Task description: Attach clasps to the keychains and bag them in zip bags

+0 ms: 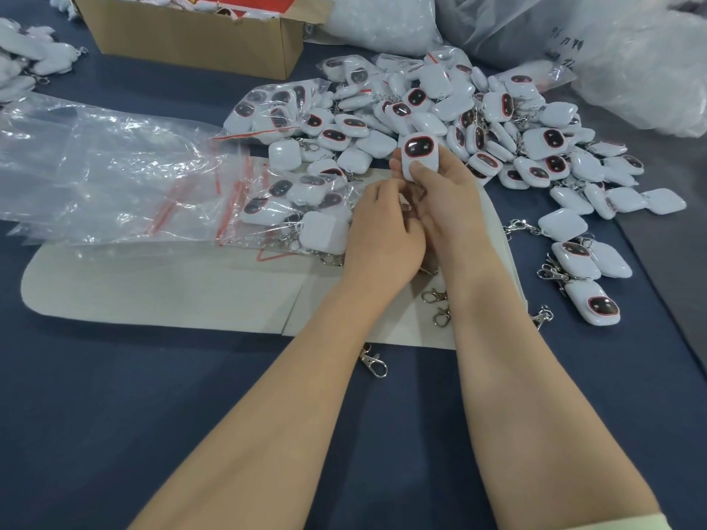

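My right hand point(447, 202) grips a white keychain point(419, 154) while my left hand point(382, 231) pinches its metal ring point(406, 207).

With the two hands taken as the centre of the dial, a flat mat point(153, 292) is laid on the table point(114, 415) beneath them and stretches out to 9 o'clock. A keychain point(419, 154) is held in the right hand point(447, 208), and the left hand point(382, 239) is set against it at 8 o'clock. A heap of keychains point(497, 120) is piled from 12 to 2 o'clock, behind the mat. Empty zip bags point(95, 177) are spread at 9 to 10 o'clock, partly over the mat. A filled zip bag point(290, 208) is laid on the mat just at 9 o'clock, and a second filled bag point(275, 109) lies at 11 o'clock against the heap. A cardboard box point(191, 36) is set far back at 11 o'clock, and large sacks point(631, 51) at 1 o'clock. A small cluster of keychains point(585, 273) is placed at 3 o'clock. Loose clasps point(436, 306) are scattered on the mat at 5 o'clock, and a single clasp point(374, 362) lies on the table at 6 o'clock.
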A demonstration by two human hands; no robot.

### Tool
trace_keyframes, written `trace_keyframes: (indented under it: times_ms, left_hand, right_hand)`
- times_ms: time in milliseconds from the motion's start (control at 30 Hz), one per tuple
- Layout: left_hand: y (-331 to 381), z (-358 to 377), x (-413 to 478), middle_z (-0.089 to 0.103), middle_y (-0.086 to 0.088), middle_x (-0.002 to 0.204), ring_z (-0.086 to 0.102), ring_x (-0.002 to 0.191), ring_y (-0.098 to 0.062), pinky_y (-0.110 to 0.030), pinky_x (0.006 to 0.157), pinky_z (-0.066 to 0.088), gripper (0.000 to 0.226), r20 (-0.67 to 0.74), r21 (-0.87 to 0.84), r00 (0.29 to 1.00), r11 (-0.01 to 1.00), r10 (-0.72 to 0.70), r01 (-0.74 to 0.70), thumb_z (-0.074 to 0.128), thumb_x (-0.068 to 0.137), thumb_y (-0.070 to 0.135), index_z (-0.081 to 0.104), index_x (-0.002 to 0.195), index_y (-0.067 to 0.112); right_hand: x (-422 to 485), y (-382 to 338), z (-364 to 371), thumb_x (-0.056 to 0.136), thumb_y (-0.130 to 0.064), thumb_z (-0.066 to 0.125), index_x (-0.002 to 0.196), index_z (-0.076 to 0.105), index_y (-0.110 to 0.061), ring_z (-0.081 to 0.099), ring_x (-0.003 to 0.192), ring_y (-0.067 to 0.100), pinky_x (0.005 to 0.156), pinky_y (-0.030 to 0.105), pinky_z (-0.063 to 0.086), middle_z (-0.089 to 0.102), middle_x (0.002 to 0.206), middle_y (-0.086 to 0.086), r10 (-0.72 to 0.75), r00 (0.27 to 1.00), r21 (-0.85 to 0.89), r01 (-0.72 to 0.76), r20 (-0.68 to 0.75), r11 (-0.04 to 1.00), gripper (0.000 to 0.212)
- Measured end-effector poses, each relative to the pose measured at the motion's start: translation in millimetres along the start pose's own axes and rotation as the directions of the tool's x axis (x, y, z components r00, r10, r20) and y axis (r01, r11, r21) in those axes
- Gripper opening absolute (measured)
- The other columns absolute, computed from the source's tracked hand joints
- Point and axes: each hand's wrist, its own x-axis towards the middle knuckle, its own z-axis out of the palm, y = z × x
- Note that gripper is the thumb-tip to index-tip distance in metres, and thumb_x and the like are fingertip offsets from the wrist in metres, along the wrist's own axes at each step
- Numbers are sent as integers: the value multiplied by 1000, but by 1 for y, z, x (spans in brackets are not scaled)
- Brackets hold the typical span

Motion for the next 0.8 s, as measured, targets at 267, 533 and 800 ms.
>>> trace_keyframes:
  times_ms: [267,533,800]
  left_hand:
    - [5,-6,-2,45,-11,132,42,121,-26,-31,99,34,47,-10,56,995,993,102,-102,50,81,-2,48,128,4]
    - [-7,-11,-4,34,-9,147,19,139,-31,-50,115,4,31,-107,562,991,827,86,-12,58,84,31,61,107,11]
    - [-9,-17,5,55,0,124,38,124,-22,-40,109,18,19,-264,352,962,936,63,35,49,86,26,61,89,12]
  right_hand:
    - [0,-18,3,91,7,45,106,60,-2,67,94,23,88,36,55,65,94,10,-98,995,-411,103,33,906,23]
    - [-4,-33,2,90,-9,61,110,46,-10,64,56,5,61,17,54,59,87,3,-109,993,-519,71,-44,852,25]
    - [-8,-52,1,86,-18,68,77,59,-16,52,39,2,46,15,44,56,59,-1,-64,995,-711,102,80,695,13]
